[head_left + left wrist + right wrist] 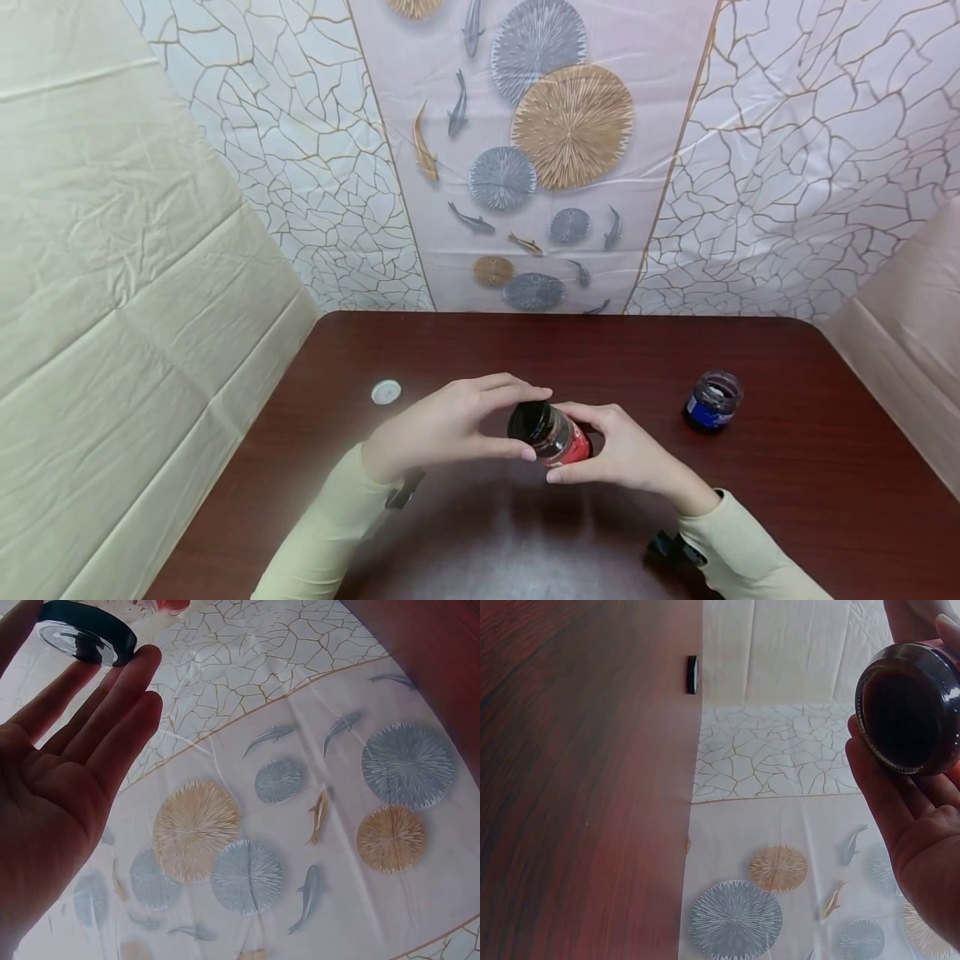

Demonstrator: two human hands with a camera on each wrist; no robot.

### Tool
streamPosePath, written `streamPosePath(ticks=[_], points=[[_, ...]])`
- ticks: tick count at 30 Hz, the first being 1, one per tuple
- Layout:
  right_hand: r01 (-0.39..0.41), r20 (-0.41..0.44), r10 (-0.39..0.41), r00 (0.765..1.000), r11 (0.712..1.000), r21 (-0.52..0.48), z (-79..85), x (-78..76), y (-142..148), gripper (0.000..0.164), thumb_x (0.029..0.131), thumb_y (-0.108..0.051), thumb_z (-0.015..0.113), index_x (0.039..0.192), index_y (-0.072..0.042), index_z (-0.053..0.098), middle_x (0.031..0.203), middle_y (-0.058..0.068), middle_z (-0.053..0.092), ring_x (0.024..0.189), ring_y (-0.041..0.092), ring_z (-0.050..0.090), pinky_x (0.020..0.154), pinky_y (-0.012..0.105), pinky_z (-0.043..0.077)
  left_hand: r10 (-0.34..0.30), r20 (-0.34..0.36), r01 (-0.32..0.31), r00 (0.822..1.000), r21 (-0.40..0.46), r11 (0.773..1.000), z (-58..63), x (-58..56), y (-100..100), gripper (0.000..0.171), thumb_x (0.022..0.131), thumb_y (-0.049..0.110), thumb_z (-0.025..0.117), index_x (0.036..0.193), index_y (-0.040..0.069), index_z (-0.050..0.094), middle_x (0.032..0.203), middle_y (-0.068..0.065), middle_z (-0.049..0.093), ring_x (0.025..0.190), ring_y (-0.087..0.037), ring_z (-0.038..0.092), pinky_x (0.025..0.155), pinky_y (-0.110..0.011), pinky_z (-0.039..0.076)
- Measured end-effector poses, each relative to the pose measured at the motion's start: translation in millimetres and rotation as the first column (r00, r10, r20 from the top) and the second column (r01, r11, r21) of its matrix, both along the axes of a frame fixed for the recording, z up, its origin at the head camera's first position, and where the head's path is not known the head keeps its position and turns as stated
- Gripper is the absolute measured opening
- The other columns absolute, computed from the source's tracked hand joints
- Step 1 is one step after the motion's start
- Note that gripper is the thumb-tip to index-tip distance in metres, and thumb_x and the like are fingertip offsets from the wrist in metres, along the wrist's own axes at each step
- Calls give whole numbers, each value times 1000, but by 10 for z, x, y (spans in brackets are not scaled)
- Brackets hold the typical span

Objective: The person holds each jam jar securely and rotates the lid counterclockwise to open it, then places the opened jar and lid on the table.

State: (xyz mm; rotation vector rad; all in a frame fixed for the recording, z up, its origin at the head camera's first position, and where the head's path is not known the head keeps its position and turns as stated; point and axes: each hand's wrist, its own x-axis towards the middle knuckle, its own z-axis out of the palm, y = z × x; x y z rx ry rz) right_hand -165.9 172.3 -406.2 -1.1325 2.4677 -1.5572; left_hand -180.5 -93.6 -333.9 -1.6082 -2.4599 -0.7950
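Above the middle of the table, a glass jar (562,442) with a red label and dark contents is tilted between the two hands. My right hand (618,450) grips it around the label, thumb on the near side; the right wrist view shows the jar's dark base (901,720). The left hand (457,425) holds the black lid (529,421) at the jar's mouth between thumb and fingers. In the left wrist view the lid's shiny face (79,641) shows. Whether the lid is screwed on or loose I cannot tell.
A second glass jar (714,402), blue-labelled and without a lid, stands on the table's right side. A loose round lid (386,392) lies at the left, pale face up. The dark wooden table (465,342) ends at a patterned curtain (525,250) behind.
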Motion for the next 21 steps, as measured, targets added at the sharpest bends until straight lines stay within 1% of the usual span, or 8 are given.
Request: streamPosePath(ticks=[8, 15, 21], points=[[3, 15, -3, 1000, 1000, 3, 11, 7, 9, 58, 78, -24, 89, 131, -22, 65, 109, -7, 72, 94, 13, 67, 80, 28, 56, 66, 33, -65, 997, -16, 998, 17, 13, 7, 63, 87, 51, 76, 138, 17, 61, 121, 9, 65, 112, 0, 58, 98, -20, 47], [8, 13, -8, 1000, 1000, 7, 12, 9, 18, 58, 78, -25, 89, 131, -22, 65, 109, -7, 72, 95, 13, 67, 80, 28, 56, 82, 43, -82, 996, -4, 997, 45, 7, -3, 64, 85, 50, 78, 137, 17, 61, 124, 8, 65, 113, 0, 58, 98, -21, 47], [8, 6, -8, 1000, 1000, 9, 20, 8, 23, 59, 77, -25, 89, 131, -22, 65, 108, -8, 72, 94, 12, 67, 80, 27, 56, 86, 61, -87, 994, 11, 996, 41, -1, -10, 64, 85, 48, 79, 137, 16, 62, 126, 7, 65, 115, -1, 58, 99, -21, 47]])
